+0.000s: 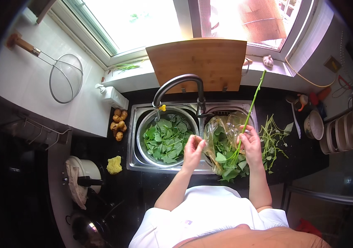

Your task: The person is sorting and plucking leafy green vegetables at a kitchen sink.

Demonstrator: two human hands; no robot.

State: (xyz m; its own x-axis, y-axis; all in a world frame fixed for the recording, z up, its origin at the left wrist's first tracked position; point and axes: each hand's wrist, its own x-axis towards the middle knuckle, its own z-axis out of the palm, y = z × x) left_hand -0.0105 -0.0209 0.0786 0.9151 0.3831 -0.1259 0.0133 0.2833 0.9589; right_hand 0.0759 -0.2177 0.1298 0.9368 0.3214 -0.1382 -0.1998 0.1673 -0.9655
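Note:
My right hand [251, 148] holds a long green stem [252, 104] between thumb and fingers. The stem points up towards the window, and its lower end reaches down to leafy greens [230, 169]. Those greens spill from a clear plastic bag [226, 122] over the right sink basin. My left hand [193, 152] is raised between the basins, thumb and fingertips pinched together beside the bag. Whether something small is between them, I cannot tell. In the left basin, a round metal bowl [141, 144] contains loose green leaves [165, 139] under the tap [179, 79].
Stripped stems [271, 142] lie on the black counter right of the sink, near a patterned bowl [313, 125]. Potatoes [119, 122], a yellow sponge [114, 165] and a white pump bottle [112, 96] are on the left. A wooden board [199, 63] leans behind the tap.

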